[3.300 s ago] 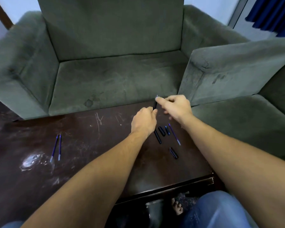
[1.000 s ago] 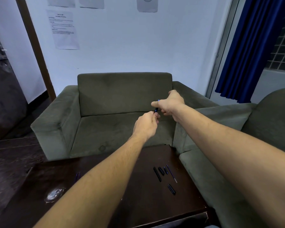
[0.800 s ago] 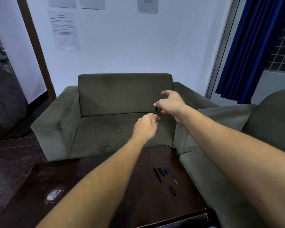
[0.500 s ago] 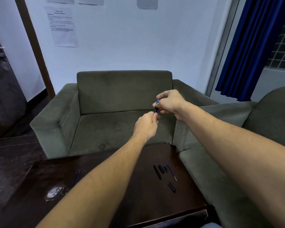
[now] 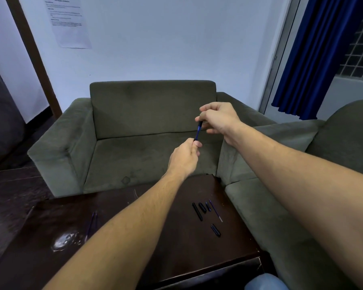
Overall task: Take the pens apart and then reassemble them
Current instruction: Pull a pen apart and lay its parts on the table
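I hold a dark blue pen (image 5: 198, 130) upright in the air, well above the table. My left hand (image 5: 184, 158) grips its lower end and my right hand (image 5: 217, 120) pinches its upper end. A short blue stretch of the pen shows between the two hands. On the dark wooden table (image 5: 134, 248) lie several loose black pen parts (image 5: 199, 210), a thin blue refill (image 5: 215, 210) and a short black cap (image 5: 215, 230). Two more thin blue refills (image 5: 91, 225) lie at the table's left.
A grey-green sofa (image 5: 151, 122) stands behind the table, and a second sofa section (image 5: 281, 206) runs along the right. A shiny smear (image 5: 64, 240) marks the table's left. A blue curtain (image 5: 316, 59) hangs at the right. My knee in jeans (image 5: 264, 282) shows at the bottom.
My hands rose from the table into the air with the pen. In the last half second they drew apart, and more of the blue pen shows between them.
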